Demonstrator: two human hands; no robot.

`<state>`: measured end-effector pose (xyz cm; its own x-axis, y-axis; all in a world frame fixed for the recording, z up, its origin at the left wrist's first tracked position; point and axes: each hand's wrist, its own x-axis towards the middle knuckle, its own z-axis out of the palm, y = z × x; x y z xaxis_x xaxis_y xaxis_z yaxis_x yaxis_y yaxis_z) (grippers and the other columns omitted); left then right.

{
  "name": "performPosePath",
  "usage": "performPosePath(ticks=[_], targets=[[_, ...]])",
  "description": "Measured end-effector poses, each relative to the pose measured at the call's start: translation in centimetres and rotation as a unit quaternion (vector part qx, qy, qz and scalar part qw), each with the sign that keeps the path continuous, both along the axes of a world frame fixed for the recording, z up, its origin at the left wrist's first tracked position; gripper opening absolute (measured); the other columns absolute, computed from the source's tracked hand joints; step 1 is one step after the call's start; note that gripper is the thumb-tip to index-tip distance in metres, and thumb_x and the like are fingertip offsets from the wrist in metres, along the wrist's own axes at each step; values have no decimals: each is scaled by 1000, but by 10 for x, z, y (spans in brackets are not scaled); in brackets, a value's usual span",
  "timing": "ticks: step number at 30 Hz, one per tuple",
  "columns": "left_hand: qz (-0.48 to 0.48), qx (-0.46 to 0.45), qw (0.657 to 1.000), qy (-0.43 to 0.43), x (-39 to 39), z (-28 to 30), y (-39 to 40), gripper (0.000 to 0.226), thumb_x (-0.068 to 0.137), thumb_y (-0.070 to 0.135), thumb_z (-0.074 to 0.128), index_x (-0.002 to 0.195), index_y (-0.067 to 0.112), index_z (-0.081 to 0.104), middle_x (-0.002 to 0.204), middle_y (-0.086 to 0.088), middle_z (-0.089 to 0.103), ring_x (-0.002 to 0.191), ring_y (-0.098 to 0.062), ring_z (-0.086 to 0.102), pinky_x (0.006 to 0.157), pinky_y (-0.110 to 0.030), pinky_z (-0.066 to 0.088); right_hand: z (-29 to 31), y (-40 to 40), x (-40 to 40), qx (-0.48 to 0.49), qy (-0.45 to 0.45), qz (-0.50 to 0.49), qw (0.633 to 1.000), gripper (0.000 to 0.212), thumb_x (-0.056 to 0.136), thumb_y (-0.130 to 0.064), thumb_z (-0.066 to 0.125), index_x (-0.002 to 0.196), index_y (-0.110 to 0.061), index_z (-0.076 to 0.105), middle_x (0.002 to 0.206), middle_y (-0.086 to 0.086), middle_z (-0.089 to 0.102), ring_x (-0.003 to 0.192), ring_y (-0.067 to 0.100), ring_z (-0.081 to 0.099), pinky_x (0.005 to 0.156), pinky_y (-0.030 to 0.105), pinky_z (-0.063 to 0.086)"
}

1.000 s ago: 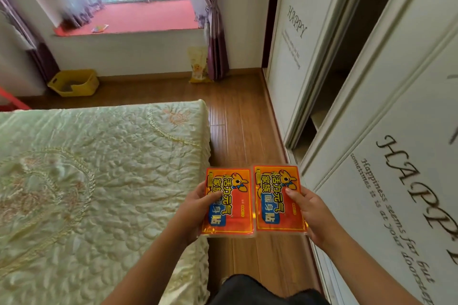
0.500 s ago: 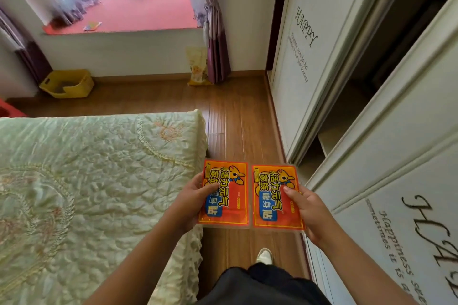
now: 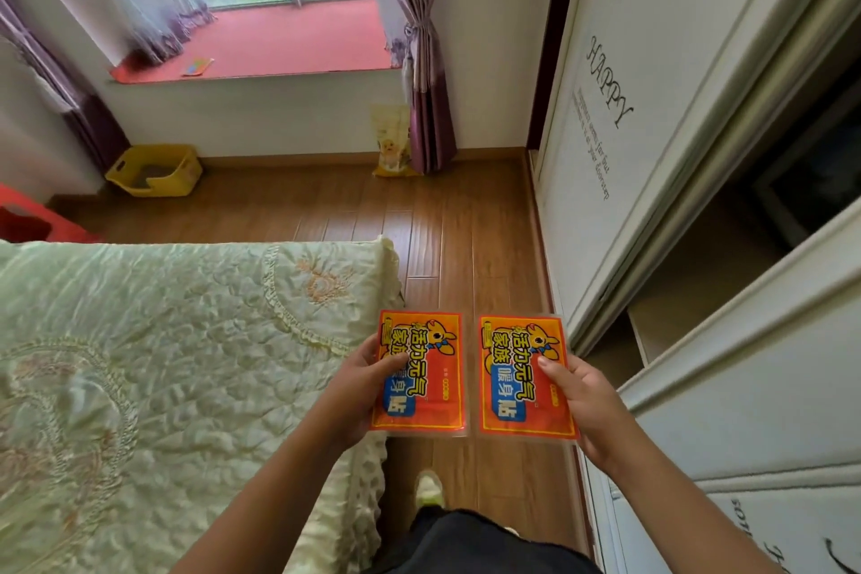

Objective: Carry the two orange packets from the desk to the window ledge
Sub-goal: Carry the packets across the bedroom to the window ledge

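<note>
I hold two orange packets flat in front of me, side by side with a narrow gap between them. My left hand (image 3: 358, 392) grips the left orange packet (image 3: 431, 392) by its left edge, thumb on top. My right hand (image 3: 589, 405) grips the right orange packet (image 3: 517, 378) by its right edge. Both hang over the wooden floor beside the bed's corner. The window ledge (image 3: 298, 44), covered in red, lies ahead at the far wall, a few steps away. The desk is out of view.
A bed (image 3: 153, 364) with a pale green quilt fills the left. A white wardrobe (image 3: 652, 131) with a half-open sliding door lines the right. A wooden floor aisle (image 3: 466, 224) runs between them. A yellow basket (image 3: 153, 170), a bag (image 3: 391, 140) and purple curtains (image 3: 424, 61) stand below the ledge.
I have walked forward down the aisle; the ledge and wardrobe door are nearer. The two packets, touching before, have drawn slightly apart. My foot now shows below.
</note>
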<state>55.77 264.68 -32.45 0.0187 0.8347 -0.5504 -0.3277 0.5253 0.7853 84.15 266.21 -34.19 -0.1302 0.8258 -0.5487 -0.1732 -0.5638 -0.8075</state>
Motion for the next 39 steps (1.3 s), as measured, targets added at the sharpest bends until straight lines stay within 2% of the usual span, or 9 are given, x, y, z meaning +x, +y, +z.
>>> performPosePath(ticks=[3, 9, 16, 19, 29, 35, 39], targets=[[17, -10, 1000, -10, -16, -6, 27, 29, 89, 4, 63, 116, 13, 62, 93, -16, 79, 78, -32, 77, 57, -41, 61, -3, 30, -12, -5, -10, 3, 1000, 19, 96, -23, 59, 112, -16, 66, 99, 11, 80, 88, 30, 77, 68, 41, 64], [22, 1, 1000, -21, -55, -14, 91, 22, 91, 5, 62, 110, 14, 65, 91, -14, 80, 77, -31, 77, 56, -39, 61, -2, 105, -51, -10, -26, 12, 1000, 17, 96, -23, 59, 110, -18, 66, 95, 9, 81, 82, 26, 78, 62, 36, 63], [15, 4, 1000, -22, -97, -12, 165, 24, 91, 5, 62, 113, 16, 65, 93, -14, 79, 79, -31, 77, 57, -40, 62, 8, 185, -101, 5, -39, 10, 999, 17, 97, -25, 58, 110, -18, 66, 102, 11, 80, 91, 30, 77, 77, 46, 63], [9, 13, 1000, -11, -103, -11, 199, 25, 91, 6, 62, 114, 13, 64, 95, -15, 79, 80, -32, 77, 58, -40, 62, 5, 207, -109, 3, -46, 9, 999, 19, 97, -25, 58, 112, -16, 66, 100, 10, 80, 90, 30, 77, 77, 46, 62], [3, -13, 1000, 2, -84, -23, 315, 25, 91, 9, 64, 115, 15, 64, 99, -16, 79, 86, -34, 76, 62, -42, 62, -13, 318, -81, 5, -75, 7, 997, 21, 96, -33, 58, 112, -24, 66, 97, 3, 81, 86, 25, 78, 71, 42, 63], [19, -24, 999, 15, -64, -16, 392, 28, 90, 10, 65, 117, 18, 63, 102, -17, 78, 90, -36, 75, 63, -42, 62, -14, 404, -60, 2, -56, 28, 998, 20, 95, -33, 60, 112, -24, 66, 96, 2, 81, 86, 24, 78, 65, 38, 63], [31, -22, 999, 30, -56, -10, 435, 30, 89, 9, 66, 118, 15, 60, 101, -18, 77, 88, -37, 76, 62, -42, 62, -14, 459, -56, 2, -61, 61, 996, 21, 94, -35, 60, 112, -26, 66, 99, 1, 81, 87, 24, 78, 75, 46, 64]])
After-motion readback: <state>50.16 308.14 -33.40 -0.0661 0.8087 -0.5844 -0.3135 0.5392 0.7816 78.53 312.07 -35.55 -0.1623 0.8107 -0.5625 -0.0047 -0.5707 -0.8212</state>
